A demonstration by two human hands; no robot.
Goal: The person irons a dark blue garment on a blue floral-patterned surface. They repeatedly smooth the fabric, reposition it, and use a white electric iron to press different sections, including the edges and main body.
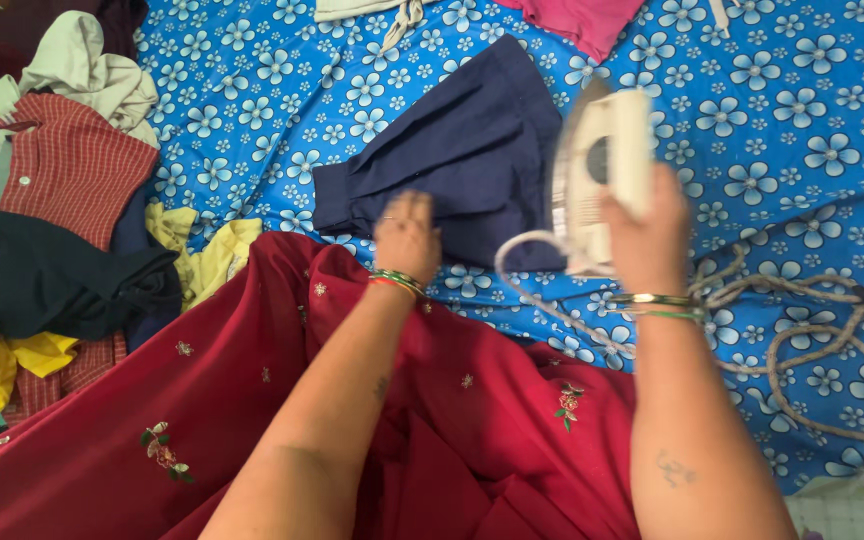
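At the far left a heap of clothes [52, 200] lies on the blue flowered sheet [802, 120]. Your left hand [407, 235] presses flat, fingers closed down on the near edge of the navy garment [462, 150], which is spread at the middle of the sheet. Your right hand [647, 235] is wrapped around the handle of the white iron [602, 170], over the garment's right edge. Its cord [802, 330] trails off right. Red embroidered cloth [202, 400] covers the foreground.

A home: a flowered blue bedsheet [792, 130] serves for ironing, heaped clothes [52, 220] beside it.
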